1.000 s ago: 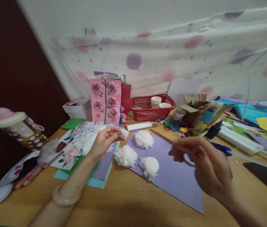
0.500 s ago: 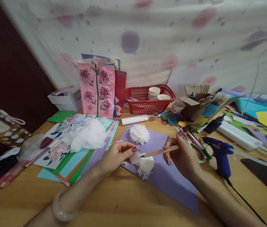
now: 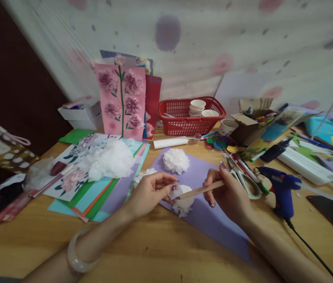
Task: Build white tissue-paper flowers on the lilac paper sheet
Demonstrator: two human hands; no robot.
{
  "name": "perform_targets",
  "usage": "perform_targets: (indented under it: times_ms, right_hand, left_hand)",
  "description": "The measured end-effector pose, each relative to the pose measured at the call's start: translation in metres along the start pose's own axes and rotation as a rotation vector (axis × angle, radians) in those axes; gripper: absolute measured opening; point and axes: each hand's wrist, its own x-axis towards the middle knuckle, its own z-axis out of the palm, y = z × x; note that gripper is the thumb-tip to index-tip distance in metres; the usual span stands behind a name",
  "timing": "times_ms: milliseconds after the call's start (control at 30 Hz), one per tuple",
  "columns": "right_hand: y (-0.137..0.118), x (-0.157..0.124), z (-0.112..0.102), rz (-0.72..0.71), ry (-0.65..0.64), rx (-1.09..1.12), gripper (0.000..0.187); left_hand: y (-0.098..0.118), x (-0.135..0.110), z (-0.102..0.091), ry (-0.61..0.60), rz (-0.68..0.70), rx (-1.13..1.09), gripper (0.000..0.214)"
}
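Observation:
My left hand [image 3: 151,194] pinches a small piece of thin white tissue paper [image 3: 174,193] between thumb and fingers. In my right hand [image 3: 227,192] is a flat wooden stick [image 3: 198,191], its tip reaching to the tissue by my left fingertips. Just below lies a white paper round [image 3: 186,203] with ruffled tissue [image 3: 182,211] along its lower edge, on a purple sheet [image 3: 213,220]. A full white tissue flower [image 3: 176,160] rests further back on that sheet. More crumpled tissue [image 3: 145,175] shows behind my left hand.
Left of my hands, a heap of white tissue [image 3: 111,159] covers coloured papers. A red basket [image 3: 190,125] with paper cups stands at the back, near a pink flower picture [image 3: 121,102]. On the right are scissors [image 3: 250,186], a blue glue gun [image 3: 282,190] and a dark bottle [image 3: 275,151].
The tissue piece in my left fingers has lowered toward the stick tip and the white round. The whole view has shifted a little; both hands keep their holds.

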Motion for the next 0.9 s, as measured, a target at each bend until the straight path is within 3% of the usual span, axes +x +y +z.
perform_targets:
  times_ms: [433,900]
  right_hand:
    - [-0.0038,0.0019,-0.0041,-0.067,0.075,-0.064,0.052]
    - [-0.0046,0.0044,-0.0097,-0.185,0.166,-0.109,0.053]
  left_hand:
    - [-0.0001,-0.0054,0.0020,-0.150,-0.088,-0.103,0.031]
    - [0.0021,-0.0028,-0.0017,-0.113,-0.085,-0.126,0.036]
